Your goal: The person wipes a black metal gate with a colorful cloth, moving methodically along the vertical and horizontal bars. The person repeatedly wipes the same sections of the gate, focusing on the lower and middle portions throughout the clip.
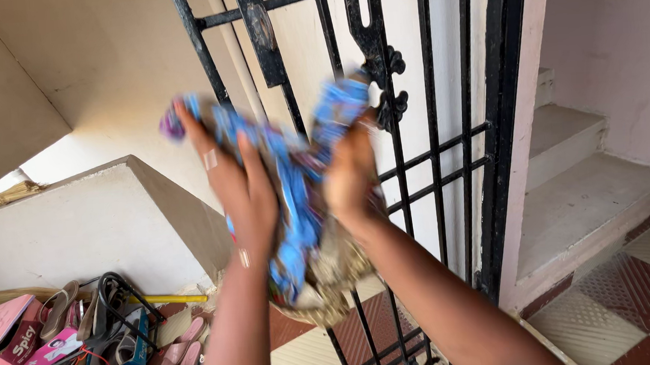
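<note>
Both your hands are raised in front of the black iron gate (442,123), gripping a crumpled blue patterned cloth (296,199) between them. Your left hand (239,184) closes on its left side, fingers curled into the folds; your right hand (351,177) clutches the right side. Motion blur smears the cloth, so its print is unreadable, and its grey-brown lower end hangs below your wrists. Lower left, pink sandals (181,356) and a shoe rack (119,315) are partly cut off.
</note>
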